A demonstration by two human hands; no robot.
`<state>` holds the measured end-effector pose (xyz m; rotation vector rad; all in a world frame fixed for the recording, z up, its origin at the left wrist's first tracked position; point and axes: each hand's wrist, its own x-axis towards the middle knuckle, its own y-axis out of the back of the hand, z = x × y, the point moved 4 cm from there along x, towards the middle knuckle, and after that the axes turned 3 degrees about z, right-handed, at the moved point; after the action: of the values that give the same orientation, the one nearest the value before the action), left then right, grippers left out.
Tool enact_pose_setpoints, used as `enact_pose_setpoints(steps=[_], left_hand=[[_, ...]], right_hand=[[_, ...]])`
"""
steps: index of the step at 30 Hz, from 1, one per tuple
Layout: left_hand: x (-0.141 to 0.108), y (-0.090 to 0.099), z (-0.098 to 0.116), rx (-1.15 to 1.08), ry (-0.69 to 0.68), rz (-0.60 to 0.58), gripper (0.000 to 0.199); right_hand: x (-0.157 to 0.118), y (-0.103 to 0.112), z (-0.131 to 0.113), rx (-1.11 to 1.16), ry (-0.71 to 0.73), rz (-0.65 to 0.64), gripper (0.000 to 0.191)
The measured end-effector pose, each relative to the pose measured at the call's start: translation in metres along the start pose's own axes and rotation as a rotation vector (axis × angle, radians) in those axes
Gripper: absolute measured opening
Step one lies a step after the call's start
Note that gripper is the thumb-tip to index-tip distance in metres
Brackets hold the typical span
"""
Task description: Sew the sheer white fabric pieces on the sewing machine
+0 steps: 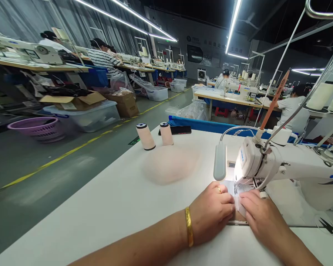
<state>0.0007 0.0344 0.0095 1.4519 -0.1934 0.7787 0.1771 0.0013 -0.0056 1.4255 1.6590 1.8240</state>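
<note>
A small piece of white fabric (240,202) lies under the presser foot of a white sewing machine (296,159). My left hand (212,208), with its fingers curled together, grips the fabric's left side close to the needle. From the right, my right hand (262,214) holds the same piece, thumb and fingers pressed on it. The needle area is partly hidden by the machine head and my fingers. A lit lamp (220,161) on a bent neck hangs just left of the machine head.
Two pale pink thread cones (145,136) and a dark flat object (180,130) stand at the table's far edge. A blurred pale pink patch (169,164) is nearer. Red-handled snips (331,229) lie at right. Co-workers sit at other machines beyond.
</note>
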Motion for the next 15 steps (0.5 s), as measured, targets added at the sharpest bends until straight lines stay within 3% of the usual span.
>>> enact_pose_setpoints(steps=[9,15], left_hand=[[0.006,-0.005,-0.008,0.005,0.050,-0.021,0.025],[0.008,-0.006,-0.013,0.011,0.058,-0.027,0.022]], right_hand=[[-0.002,-0.006,0.011,-0.098,-0.083,-0.041,0.041],[-0.002,0.002,0.002,-0.063,0.012,0.011,0.039]])
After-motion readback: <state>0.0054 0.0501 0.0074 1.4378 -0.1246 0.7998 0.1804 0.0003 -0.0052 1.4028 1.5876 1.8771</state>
